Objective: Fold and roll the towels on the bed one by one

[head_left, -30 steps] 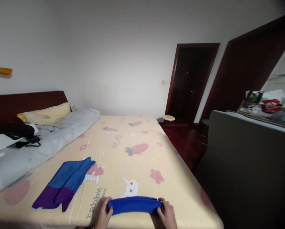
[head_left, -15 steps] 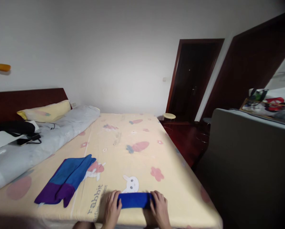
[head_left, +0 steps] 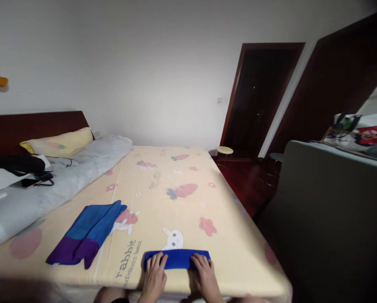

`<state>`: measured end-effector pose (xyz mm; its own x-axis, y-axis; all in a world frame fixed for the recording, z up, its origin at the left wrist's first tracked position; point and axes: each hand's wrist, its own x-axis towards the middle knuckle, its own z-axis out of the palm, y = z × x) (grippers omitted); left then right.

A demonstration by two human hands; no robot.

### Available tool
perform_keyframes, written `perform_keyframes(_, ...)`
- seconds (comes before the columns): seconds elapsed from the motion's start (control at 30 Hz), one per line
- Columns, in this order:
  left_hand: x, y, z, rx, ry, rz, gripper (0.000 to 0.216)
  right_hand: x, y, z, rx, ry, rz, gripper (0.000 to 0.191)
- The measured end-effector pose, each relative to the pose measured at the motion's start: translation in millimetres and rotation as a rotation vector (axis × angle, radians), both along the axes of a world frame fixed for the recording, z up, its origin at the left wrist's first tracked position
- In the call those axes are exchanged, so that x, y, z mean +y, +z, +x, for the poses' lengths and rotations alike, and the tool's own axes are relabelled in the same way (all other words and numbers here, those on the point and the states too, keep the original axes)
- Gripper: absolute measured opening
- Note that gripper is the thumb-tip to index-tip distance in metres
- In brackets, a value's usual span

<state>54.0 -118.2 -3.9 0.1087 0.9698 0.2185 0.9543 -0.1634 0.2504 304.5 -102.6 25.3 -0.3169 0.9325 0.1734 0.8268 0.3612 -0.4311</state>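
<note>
A folded blue cloth (head_left: 178, 257) lies as a narrow strip near the front edge of the bed (head_left: 182, 210). My left hand (head_left: 154, 277) rests flat on its left part, fingers stretched out. On the strip's right part lies my right hand (head_left: 204, 279), also flat with fingers extended. Both hands press down on the cloth and grip nothing. Farther left, apart from my hands, a blue and purple cloth (head_left: 85, 233) lies spread on the sheet.
The bed has a yellow sheet with rabbit and carrot prints. A grey rolled duvet (head_left: 49, 185), a yellow pillow (head_left: 60, 143) and dark items lie at the left. A grey panel (head_left: 330, 210) stands at the right, with dark doors (head_left: 260, 97) and a small stool (head_left: 224, 150) behind.
The blue cloth has been folded narrower and laid flat on the bed. My hands moved from gripping its ends to lying flat on top of it.
</note>
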Motion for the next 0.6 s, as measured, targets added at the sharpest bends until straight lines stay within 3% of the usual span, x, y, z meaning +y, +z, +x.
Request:
perform_keyframes(0.17, -3.1, 4.1, -41.4, 0.037, 0.059, 0.026, 0.06, 5.4, -14.0, 38.4, -0.018, -0.093, 0.044, 0.057)
perform_keyframes(0.33, 1.9, 15.3, -51.6, 0.035, 0.036, 0.013, 0.062, 12.5, -21.6, 45.5, 0.014, -0.139, 0.075, 0.053)
perform_keyframes(0.47, 8.6, 26.4, -45.2, 0.005, 0.076, -0.006, 0.061, 19.4, -9.9, 37.8, 0.102, -0.169, 0.054, 0.048)
perform_keyframes(0.6, 13.8, 37.1, -42.0, -0.008, 0.075, -0.051, 0.061, 30.4, 18.0, 30.3, 0.265, -0.225, -0.033, 0.042)
